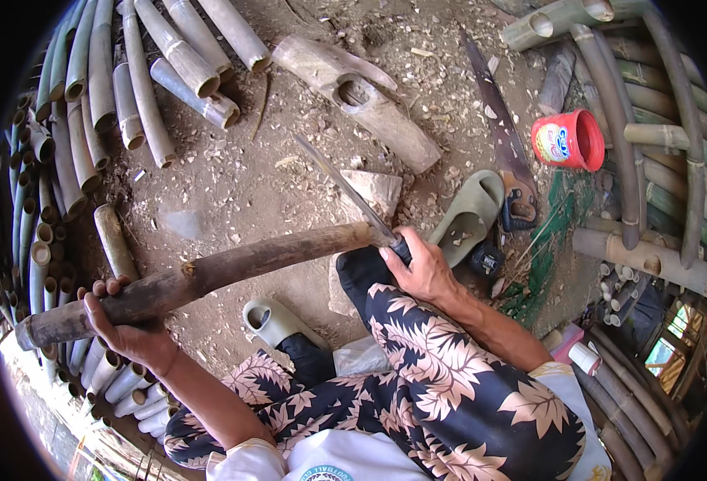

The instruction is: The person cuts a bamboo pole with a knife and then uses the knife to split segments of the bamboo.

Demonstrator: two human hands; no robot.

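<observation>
A long brown wooden pole (233, 270) slants across in front of me, slightly bent, with a knot along it. My left hand (135, 333) grips it near its thick left end, the palm below and the fingertips showing over the top. At the other end the pole is pale and bare, close above my raised knee. My right hand (424, 268) is closed round the dark handle of a long narrow-bladed knife (341, 181). Its blade points away and to the left, the part near the handle lying at the pole's pale tip. Whether blade and wood touch I cannot tell.
A wooden block with a hole (397, 128) lies ahead on chip-strewn dirt. Right of it are a handsaw (502, 120), a red tub (584, 140), a sandal (478, 204) and a black tape measure (486, 259). Bamboo lengths (101, 64) crowd the left; a bamboo rack (650, 144) stands right.
</observation>
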